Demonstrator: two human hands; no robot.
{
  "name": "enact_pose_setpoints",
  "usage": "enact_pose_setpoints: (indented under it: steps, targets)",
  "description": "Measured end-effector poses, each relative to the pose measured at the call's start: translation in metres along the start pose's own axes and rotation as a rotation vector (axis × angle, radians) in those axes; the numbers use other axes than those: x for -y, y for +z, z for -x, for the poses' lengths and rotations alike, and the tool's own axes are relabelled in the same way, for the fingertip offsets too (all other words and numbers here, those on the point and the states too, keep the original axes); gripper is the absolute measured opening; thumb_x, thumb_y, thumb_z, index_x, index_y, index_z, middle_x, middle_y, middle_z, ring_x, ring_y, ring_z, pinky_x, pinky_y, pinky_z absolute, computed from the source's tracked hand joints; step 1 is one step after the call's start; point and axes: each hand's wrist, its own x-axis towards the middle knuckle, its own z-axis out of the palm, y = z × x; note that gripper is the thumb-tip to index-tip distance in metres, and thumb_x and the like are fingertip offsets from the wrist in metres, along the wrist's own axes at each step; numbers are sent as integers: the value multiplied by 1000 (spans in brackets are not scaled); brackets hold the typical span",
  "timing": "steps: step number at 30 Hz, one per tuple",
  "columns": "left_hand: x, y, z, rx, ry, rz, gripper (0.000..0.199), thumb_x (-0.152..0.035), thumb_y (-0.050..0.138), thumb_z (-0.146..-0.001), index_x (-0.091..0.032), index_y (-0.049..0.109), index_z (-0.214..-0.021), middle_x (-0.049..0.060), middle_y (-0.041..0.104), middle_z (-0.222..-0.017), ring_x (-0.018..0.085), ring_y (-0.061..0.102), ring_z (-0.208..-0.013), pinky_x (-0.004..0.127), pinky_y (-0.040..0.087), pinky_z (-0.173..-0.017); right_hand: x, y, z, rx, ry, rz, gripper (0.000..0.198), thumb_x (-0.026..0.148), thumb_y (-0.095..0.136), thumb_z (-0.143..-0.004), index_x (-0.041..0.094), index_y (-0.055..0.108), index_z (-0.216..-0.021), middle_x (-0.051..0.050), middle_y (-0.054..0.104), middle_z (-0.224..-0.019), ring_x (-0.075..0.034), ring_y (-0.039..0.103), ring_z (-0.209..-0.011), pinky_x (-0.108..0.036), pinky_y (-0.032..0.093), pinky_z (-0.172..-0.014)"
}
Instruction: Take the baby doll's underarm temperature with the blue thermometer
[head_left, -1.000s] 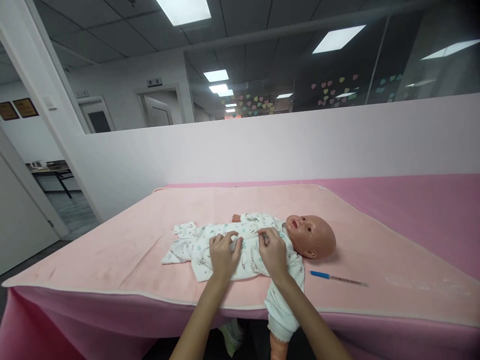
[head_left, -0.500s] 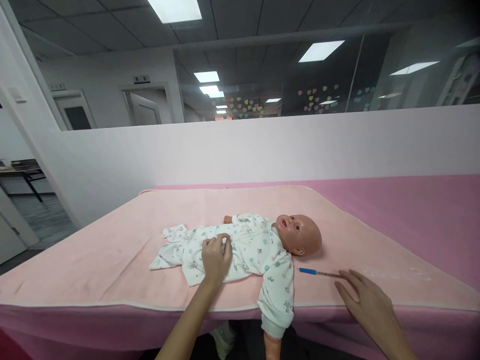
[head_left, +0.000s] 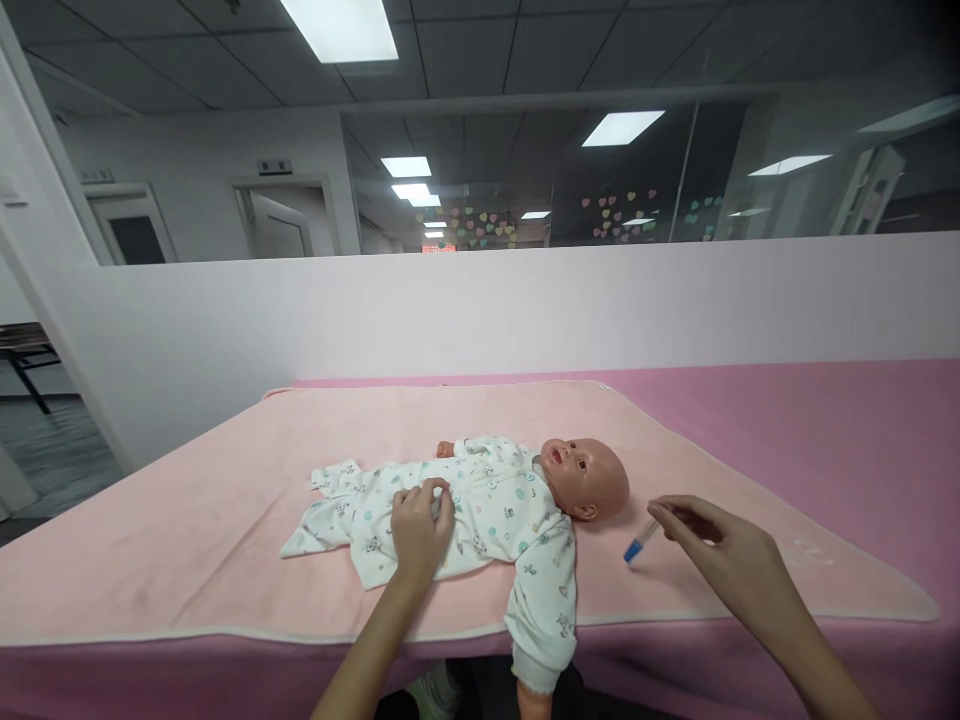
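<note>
A baby doll (head_left: 529, 515) in a white patterned outfit lies on its back across a peach blanket (head_left: 210, 530), head to the right. Its near arm hangs over the front edge. My left hand (head_left: 421, 525) rests on the doll's belly with fingers curled in against the cloth; the fingertips are partly hidden. To the right of the doll's head, my right hand (head_left: 712, 545) pinches a slim, clear, blue-capped thermometer (head_left: 639, 545) between thumb and fingers. Its blue end tilts down to the left, close to the blanket, and its upper end is hidden in the fingers.
Pink cloth (head_left: 840, 430) covers the surface beneath the blanket. A white half wall (head_left: 525, 310) with glass above stands behind. At the far left, a dark-legged table (head_left: 30, 360) shows through an opening. A shoe (head_left: 435, 692) is below the front edge.
The thermometer lay on the blanket under my right fingertips; now my right hand has picked it up and tilted it blue end down. My left hand stays on the doll. The view has shifted slightly.
</note>
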Motion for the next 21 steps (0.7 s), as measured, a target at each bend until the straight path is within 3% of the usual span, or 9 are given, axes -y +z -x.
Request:
enact_pose_setpoints:
  steps: [3,8,13,16,18,21]
  targets:
    - [-1,0,0,1,0,-6,15,-24,45,-81,-20,59,-78,-3,52,-54,13,48,-55,29,34,-71,9,6,-4,-14,-11,-19,34,53,56,-70,22,67,-78,-4,69,-80,-21,64,-71,-26,50,-62]
    - [0,0,0,8,0,-8,15,-24,45,-82,-21,59,-78,-3,51,-54,13,47,-55,29,34,-72,0,26,0,37,-86,63,33,49,50,-76,22,67,-79,-4,69,-77,-20,64,-70,-26,47,-63]
    - [0,1,1,13,-2,-3,15,-24,45,-81,-20,59,-78,-3,51,-54,13,47,-54,29,34,-71,-11,22,6,-31,-54,423,35,47,39,-81,22,60,-69,-3,60,-57,-19,56,-53,-26,34,-47]
    - [-1,1,0,13,-11,-3,14,-23,45,-81,-21,58,-77,-3,51,-53,13,47,-53,29,34,-70,-16,10,4,58,34,599,35,45,37,-81,22,49,-57,-2,50,-48,-18,46,-44,-26,25,-44]
    - [-1,1,0,16,-12,-1,14,-23,45,-80,-21,58,-78,-3,52,-53,13,47,-53,29,34,-70,-16,1,1,168,81,503,34,44,41,-79,22,44,-52,-2,48,-49,-17,44,-45,-26,24,-46]
    - [0,1,0,20,-7,1,14,-22,45,-80,-21,58,-78,-2,53,-54,13,48,-55,29,34,-71,-8,-12,-3,391,166,27,39,45,46,-77,21,34,-49,2,38,-46,-12,35,-43,-24,22,-44]
